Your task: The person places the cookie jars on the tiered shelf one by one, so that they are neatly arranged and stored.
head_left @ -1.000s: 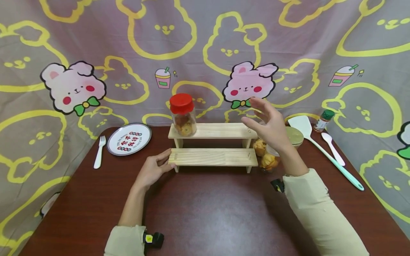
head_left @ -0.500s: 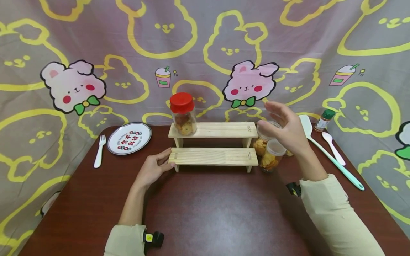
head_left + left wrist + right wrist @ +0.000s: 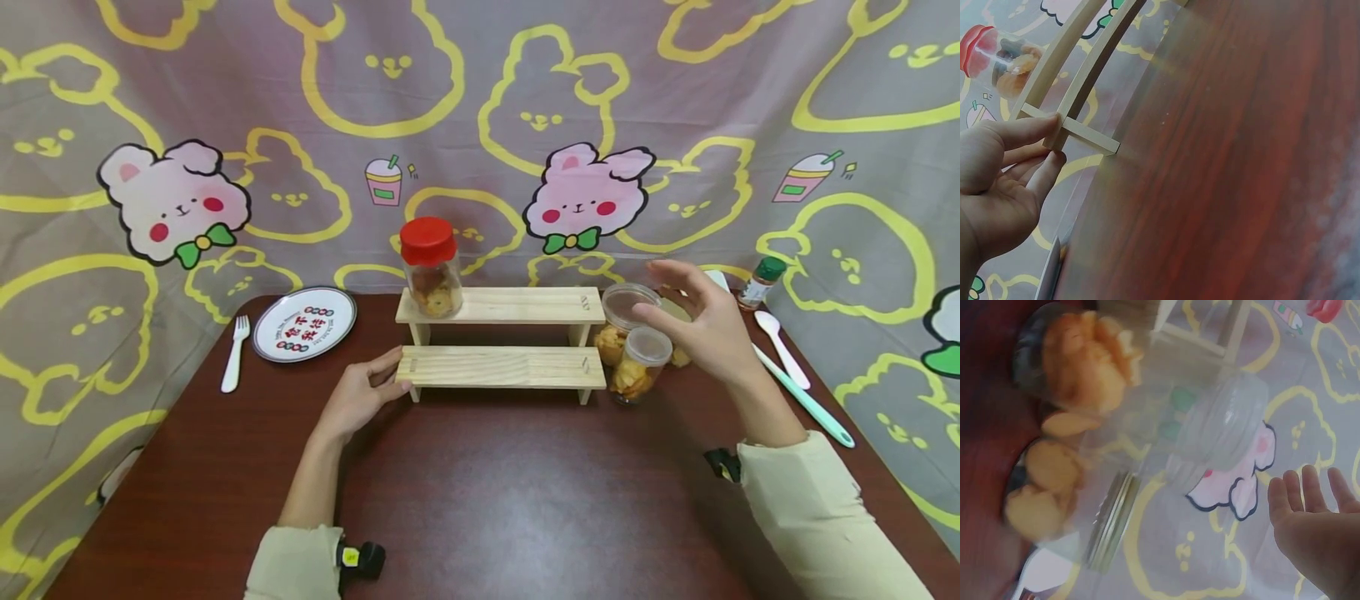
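A two-tier wooden shelf (image 3: 495, 367) stands at the back middle of the table. My left hand (image 3: 363, 396) pinches the left end of its lower board; in the left wrist view the thumb (image 3: 1032, 130) and fingers lie on opposite sides of the board. A red-lidded jar of cookies (image 3: 432, 275) stands at the left of the upper board. Beside the shelf's right end are two clear-lidded jars of snacks, the front one (image 3: 640, 367) shorter. My right hand (image 3: 705, 325), fingers spread and holding nothing, partly covers a gold-lidded cookie jar (image 3: 1112, 522) behind it.
At left lie a printed plate (image 3: 305, 325) and a white fork (image 3: 236, 354). At right are a pale green-handled spatula (image 3: 813, 404), a white spoon (image 3: 783, 350) and a green-capped spice bottle (image 3: 761, 285). A patterned cloth (image 3: 465, 108) hangs behind the table.
My right hand has moved right, from above the shelf's right end to beyond the clear jars, uncovering their lids. The left hand keeps its hold on the shelf.
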Available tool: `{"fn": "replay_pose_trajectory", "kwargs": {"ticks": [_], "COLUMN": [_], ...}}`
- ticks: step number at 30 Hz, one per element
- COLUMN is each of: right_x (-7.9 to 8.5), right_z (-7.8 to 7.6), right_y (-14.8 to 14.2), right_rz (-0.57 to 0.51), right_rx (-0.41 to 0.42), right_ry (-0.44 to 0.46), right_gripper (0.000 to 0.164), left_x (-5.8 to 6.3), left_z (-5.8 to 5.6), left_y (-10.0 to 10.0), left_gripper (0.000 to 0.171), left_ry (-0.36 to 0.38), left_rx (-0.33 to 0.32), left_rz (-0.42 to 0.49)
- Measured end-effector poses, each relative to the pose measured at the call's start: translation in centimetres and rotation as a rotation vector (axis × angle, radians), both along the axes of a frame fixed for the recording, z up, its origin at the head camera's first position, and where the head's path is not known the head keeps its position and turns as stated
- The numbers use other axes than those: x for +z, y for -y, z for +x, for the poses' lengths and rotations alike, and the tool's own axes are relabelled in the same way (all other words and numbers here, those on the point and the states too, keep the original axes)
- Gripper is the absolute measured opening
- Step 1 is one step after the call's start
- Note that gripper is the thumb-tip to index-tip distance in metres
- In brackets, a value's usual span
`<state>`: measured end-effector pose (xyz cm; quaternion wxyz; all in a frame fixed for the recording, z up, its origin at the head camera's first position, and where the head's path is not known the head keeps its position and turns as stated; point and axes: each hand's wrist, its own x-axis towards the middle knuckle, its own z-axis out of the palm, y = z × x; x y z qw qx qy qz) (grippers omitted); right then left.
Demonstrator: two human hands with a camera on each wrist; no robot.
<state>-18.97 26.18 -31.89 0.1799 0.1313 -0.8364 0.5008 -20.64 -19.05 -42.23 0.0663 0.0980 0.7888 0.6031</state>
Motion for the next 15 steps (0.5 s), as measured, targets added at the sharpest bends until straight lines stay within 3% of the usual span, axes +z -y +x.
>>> {"fn": "replay_pose_trajectory", "kwargs": {"ticks": [7, 15], "right_x": [-1.1, -2.1], "right_z": [0.7, 1.1], "right_y": [-1.3, -2.7], "right_rz": [0.026, 0.115], "right_rx": [0.004, -0.015], "right_ry": [-0.012, 0.139], "right_gripper": [0.061, 0.051], "left_x": [0.1, 0.0], "left_z": [0.1, 0.0], "left_y": [0.0, 0.1], "left_gripper": [0.063, 0.063], "left_ry": [-0.006, -0.005], "left_rx": [-0.003, -0.007], "left_rz": [0.010, 0.022]}}
